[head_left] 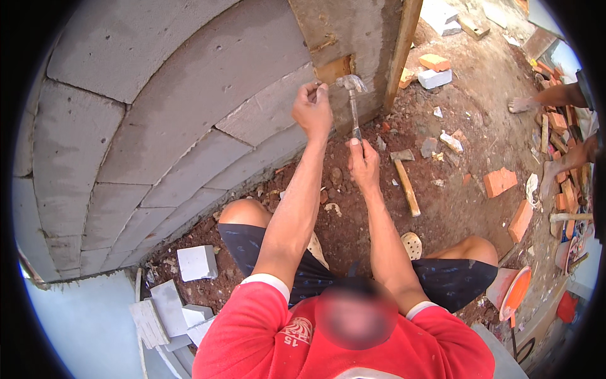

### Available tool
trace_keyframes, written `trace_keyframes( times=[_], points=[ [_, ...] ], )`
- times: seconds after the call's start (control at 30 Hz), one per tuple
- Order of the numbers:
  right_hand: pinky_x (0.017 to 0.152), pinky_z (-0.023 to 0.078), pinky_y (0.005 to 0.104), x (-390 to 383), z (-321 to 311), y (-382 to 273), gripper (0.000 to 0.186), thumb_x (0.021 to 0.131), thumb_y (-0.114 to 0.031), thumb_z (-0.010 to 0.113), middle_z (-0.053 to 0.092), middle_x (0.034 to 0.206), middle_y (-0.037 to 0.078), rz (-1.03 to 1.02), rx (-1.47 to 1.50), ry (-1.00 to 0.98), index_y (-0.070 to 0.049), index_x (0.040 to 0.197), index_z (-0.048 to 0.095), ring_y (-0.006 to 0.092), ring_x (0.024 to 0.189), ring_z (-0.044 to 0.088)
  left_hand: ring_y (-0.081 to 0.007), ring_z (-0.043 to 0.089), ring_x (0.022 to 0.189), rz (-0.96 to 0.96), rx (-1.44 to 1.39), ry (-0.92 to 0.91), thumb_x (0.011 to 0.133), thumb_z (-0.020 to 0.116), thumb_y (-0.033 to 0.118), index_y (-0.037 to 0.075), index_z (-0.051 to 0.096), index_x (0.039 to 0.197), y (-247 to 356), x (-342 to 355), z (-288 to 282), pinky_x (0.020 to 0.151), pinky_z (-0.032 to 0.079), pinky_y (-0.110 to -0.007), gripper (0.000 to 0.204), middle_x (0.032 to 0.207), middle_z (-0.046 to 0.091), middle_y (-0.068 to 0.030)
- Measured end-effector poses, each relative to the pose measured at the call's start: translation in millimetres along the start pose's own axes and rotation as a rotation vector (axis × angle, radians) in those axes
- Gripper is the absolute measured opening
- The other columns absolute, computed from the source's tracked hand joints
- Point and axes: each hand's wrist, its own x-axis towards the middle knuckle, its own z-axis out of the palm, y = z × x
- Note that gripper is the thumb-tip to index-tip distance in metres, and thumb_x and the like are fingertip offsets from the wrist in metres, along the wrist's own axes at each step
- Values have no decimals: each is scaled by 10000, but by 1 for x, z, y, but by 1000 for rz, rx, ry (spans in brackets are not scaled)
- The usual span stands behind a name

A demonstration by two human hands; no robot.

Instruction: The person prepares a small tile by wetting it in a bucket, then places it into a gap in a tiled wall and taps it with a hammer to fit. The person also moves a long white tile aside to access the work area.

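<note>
**A:** What are the hands doing?

**B:** The right hand (364,159) has its grip closed round the handle of a claw hammer (352,101), whose metal head is raised level with a wooden block (333,69) set into a grey block wall (189,107). The left hand (312,110) is pinched shut at the wall's edge just left of the hammer head — whatever the fingertips hold is too small to make out.

**A:** Where is the person?

**B:** Crouched over reddish dirt ground (454,158), knees spread, in a red shirt and dark shorts. A wooden post (402,50) stands upright just right of the hammer.

**A:** What lies around?

**B:** A second hammer with a wooden handle (405,180) lies on the dirt near the right hand. Orange brick pieces (500,182) are scattered to the right, and pale grey block offcuts (197,263) lie lower left. At the far right edge, another person's bare feet (522,104) rest among the rubble.
</note>
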Motion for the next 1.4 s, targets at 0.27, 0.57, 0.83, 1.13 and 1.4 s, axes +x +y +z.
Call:
trace_keyframes(
  times=[0.27, 0.57, 0.83, 1.13, 1.4],
  points=[
    [550, 428, 330, 7, 6, 0, 518, 1024, -527, 536, 539, 589, 19, 2, -109, -10, -29, 991, 676, 129, 550, 547, -185, 744, 793, 17, 46, -22, 886, 731, 133, 4, 714, 966, 2, 1, 1, 747, 551, -322, 153, 841, 765, -115],
    [385, 334, 288, 9, 13, 12, 515, 1041, -513, 535, 484, 535, -6, -127, -44, -1, -20, 944, 648, 84, 429, 438, -199, 750, 778, 13, 102, -6, 874, 739, 133, -4, 729, 944, 5, 2, 2, 742, 558, -328, 154, 841, 767, -134],
    [428, 357, 304, 9, 19, 17, 542, 1052, -526, 505, 497, 541, 5, -180, -121, 5, -17, 924, 641, 103, 458, 470, -196, 746, 789, 81, 70, -4, 868, 746, 123, 1, 729, 937, -2, -2, 6, 747, 556, -328, 141, 852, 763, -121],
    [416, 365, 313, 10, 19, 15, 543, 1058, -509, 492, 509, 550, 12, -120, -133, 6, 0, 971, 660, 115, 450, 476, -170, 660, 816, -17, -96, -15, 898, 725, 125, -1, 728, 985, -5, 11, 4, 780, 507, -321, 154, 890, 737, -80],
    [693, 455, 471, 10, 13, 8, 565, 1037, -501, 507, 606, 728, 226, -40, -176, 1, 42, 929, 616, 368, 704, 586, -227, 695, 944, 122, -16, -59, 892, 731, 154, 27, 748, 1031, 0, 13, 12, 879, 512, -363, 190, 999, 753, -113]
  ],
)
